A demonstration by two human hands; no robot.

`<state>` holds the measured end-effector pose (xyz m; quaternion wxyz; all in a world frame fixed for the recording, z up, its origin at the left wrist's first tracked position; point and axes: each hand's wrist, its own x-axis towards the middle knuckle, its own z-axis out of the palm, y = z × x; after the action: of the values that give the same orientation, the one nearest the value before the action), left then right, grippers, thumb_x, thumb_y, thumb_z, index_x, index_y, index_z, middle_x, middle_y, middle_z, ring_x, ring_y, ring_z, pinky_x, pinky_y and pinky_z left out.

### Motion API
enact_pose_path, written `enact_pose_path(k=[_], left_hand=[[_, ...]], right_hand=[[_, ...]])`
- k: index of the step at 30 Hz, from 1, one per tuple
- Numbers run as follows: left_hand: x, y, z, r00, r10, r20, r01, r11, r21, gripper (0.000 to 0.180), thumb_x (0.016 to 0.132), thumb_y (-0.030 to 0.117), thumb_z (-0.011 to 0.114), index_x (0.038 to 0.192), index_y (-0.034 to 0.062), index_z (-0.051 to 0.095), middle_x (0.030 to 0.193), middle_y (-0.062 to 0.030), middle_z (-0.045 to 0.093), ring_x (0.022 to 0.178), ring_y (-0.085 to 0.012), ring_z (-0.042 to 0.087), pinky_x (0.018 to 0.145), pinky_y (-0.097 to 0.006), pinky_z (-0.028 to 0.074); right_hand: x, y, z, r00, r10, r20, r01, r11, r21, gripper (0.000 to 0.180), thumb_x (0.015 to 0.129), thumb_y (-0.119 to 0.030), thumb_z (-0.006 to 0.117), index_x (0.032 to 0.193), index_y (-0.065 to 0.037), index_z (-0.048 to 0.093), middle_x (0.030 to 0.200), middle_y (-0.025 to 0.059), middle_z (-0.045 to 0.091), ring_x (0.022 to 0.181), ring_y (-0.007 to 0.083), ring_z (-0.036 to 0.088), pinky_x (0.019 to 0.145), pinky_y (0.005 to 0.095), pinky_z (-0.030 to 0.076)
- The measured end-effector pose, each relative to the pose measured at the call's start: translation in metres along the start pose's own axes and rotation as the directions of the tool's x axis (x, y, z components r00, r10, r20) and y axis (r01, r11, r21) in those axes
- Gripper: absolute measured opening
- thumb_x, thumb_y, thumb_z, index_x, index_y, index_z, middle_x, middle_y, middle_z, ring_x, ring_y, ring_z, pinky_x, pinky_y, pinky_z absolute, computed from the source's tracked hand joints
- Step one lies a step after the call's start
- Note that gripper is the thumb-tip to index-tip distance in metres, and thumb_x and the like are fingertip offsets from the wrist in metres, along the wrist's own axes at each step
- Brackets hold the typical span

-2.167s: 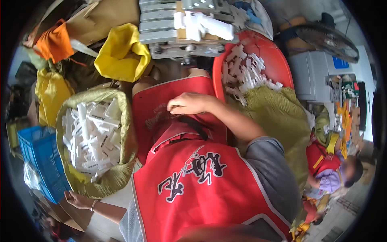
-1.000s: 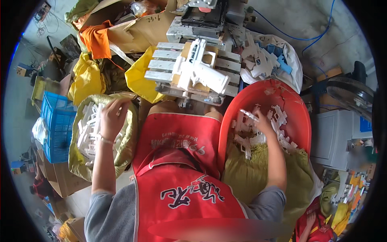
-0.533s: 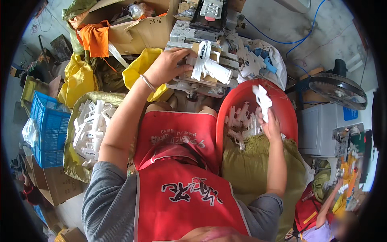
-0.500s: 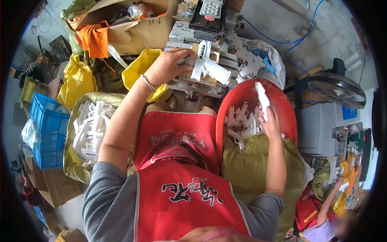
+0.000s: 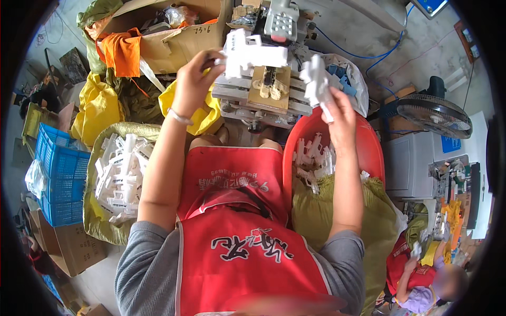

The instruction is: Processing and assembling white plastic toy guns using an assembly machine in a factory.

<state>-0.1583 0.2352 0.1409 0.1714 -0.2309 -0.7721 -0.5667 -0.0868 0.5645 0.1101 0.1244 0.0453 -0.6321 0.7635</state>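
My left hand [image 5: 196, 79] pinches a white plastic toy gun [image 5: 263, 56] with dark print on it, lifted over the near part of a metal bench machine. My right hand [image 5: 341, 117] grips a second white toy gun [image 5: 315, 79], which is a little blurred, to the right of the machine and above the rim of the red tub [image 5: 372, 142]. Between the two guns lies a brown board [image 5: 282, 100] bearing a tan shaped holder [image 5: 270, 88] with nothing set in it. Behind it hangs the machine's grey perforated head [image 5: 282, 22] with a reddish pad beneath.
Several white toy guns [image 5: 122, 174] fill a sack at left; more [image 5: 315, 152] lie in the red tub. A blue crate [image 5: 66, 179], yellow bag [image 5: 203, 100] and cardboard box [image 5: 182, 45] stand left. A fan [image 5: 437, 113] stands right; another person [image 5: 421, 274] sits lower right.
My left hand has raised its toy gun off the holder, up and to the left, uncovering the board. The right hand has brought its toy gun up and leftward toward the machine.
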Motion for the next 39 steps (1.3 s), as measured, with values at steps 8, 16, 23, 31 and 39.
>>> enact_pose_path(k=[8, 16, 23, 31, 39], left_hand=[[-0.083, -0.048, -0.048, 0.968, -0.146, -0.204, 0.109, 0.978, -0.179, 0.018, 0.089, -0.002, 0.057, 0.106, -0.0064, 0.055, 0.114, -0.0099, 0.060, 0.101, -0.0117, 0.058, 0.089, -0.025, 0.047], [-0.117, -0.052, -0.078, 0.942, -0.228, -0.246, 0.163, 0.952, -0.257, 0.019, 0.092, 0.004, 0.057, 0.109, -0.0048, 0.053, 0.116, -0.0106, 0.059, 0.104, -0.0130, 0.055, 0.090, -0.026, 0.045], [-0.144, -0.050, -0.100, 0.921, -0.231, -0.312, 0.188, 0.969, -0.162, 0.017, 0.090, -0.003, 0.053, 0.107, -0.0045, 0.054, 0.121, -0.0147, 0.057, 0.112, -0.0180, 0.053, 0.098, -0.031, 0.040], [-0.219, -0.060, -0.180, 0.760, -0.248, -0.600, 0.384, 0.917, 0.108, 0.014, 0.090, -0.002, 0.054, 0.104, -0.0018, 0.059, 0.122, -0.0142, 0.059, 0.108, -0.0175, 0.057, 0.093, -0.029, 0.045], [-0.261, -0.039, -0.223, 0.603, -0.210, -0.769, 0.605, 0.749, 0.269, 0.019, 0.089, 0.009, 0.060, 0.105, -0.0002, 0.063, 0.110, -0.0075, 0.066, 0.098, -0.0119, 0.060, 0.086, -0.025, 0.047]], right_hand=[[0.029, 0.001, 0.035, 0.967, 0.003, 0.256, 0.167, 0.752, -0.638, 0.032, 0.089, -0.009, 0.062, 0.121, -0.006, 0.057, 0.083, -0.0010, 0.057, 0.059, 0.0030, 0.042, 0.052, 0.0182, 0.035], [0.026, -0.007, 0.053, 0.930, 0.338, 0.145, -0.284, 0.910, -0.303, 0.033, 0.088, -0.014, 0.063, 0.118, -0.001, 0.057, 0.097, 0.0121, 0.066, 0.076, 0.0150, 0.062, 0.067, 0.0272, 0.050], [0.016, 0.004, 0.060, 0.994, 0.088, 0.058, -0.032, 0.777, -0.628, 0.032, 0.087, -0.016, 0.065, 0.114, 0.001, 0.059, 0.100, 0.0107, 0.063, 0.067, 0.0116, 0.059, 0.054, 0.0257, 0.048], [0.006, 0.003, 0.060, 0.987, 0.139, 0.080, -0.094, 0.904, -0.417, 0.034, 0.088, -0.010, 0.063, 0.119, 0.000, 0.056, 0.089, 0.0069, 0.061, 0.064, 0.0064, 0.053, 0.050, 0.0208, 0.042], [-0.072, -0.024, 0.119, 0.969, 0.083, 0.232, 0.003, 0.938, -0.348, 0.040, 0.079, -0.002, 0.068, 0.117, 0.001, 0.056, 0.096, 0.0092, 0.058, 0.077, 0.0126, 0.059, 0.057, 0.0247, 0.048]])
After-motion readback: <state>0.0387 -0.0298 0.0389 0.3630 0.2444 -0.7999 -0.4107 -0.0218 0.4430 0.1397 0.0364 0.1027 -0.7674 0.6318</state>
